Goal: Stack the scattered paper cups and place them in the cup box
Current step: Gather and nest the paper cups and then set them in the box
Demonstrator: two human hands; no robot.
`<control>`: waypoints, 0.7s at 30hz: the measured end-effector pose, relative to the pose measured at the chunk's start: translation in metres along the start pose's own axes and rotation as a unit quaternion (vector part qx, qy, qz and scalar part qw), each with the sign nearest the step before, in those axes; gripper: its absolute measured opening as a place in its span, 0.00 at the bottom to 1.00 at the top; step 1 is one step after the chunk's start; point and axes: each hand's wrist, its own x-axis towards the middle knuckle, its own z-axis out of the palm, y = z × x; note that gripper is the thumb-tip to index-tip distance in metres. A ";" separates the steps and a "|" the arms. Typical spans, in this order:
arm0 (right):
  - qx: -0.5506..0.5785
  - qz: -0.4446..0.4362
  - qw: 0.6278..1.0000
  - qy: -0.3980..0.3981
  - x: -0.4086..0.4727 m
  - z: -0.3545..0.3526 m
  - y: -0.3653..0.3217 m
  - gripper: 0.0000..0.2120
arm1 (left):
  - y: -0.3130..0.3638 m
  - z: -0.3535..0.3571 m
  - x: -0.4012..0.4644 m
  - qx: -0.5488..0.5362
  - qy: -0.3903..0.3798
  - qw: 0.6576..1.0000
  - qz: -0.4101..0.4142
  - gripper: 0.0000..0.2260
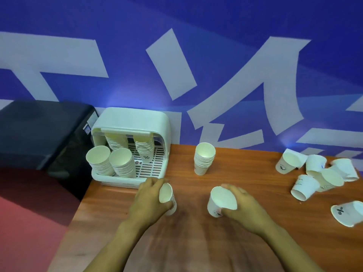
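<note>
My left hand grips a white paper cup just in front of the white cup box. My right hand grips another white paper cup, its mouth tilted up and to the left. The two cups are apart, about a hand's width between them. Inside the open-fronted cup box lean several stacks of cups. A separate stack of cups stands upright on the table behind my hands. Several loose cups lie scattered on their sides at the right.
The wooden table ends at its left edge beside the cup box. A black device sits left of the box, off the table. A blue and white wall runs directly behind. One tipped cup lies near the right frame edge.
</note>
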 end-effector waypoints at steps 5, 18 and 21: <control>0.023 0.002 1.000 0.015 0.013 0.046 -0.068 0.34 | -0.050 -0.042 0.012 -0.002 -0.011 0.999 0.036 0.27; 0.039 -0.014 0.998 0.039 0.062 0.066 -0.132 0.32 | -0.063 -0.065 0.068 0.100 -0.006 0.991 0.091 0.29; 0.030 -0.011 0.998 0.054 0.071 0.072 -0.126 0.32 | -0.062 -0.054 0.085 0.167 -0.041 0.978 0.115 0.29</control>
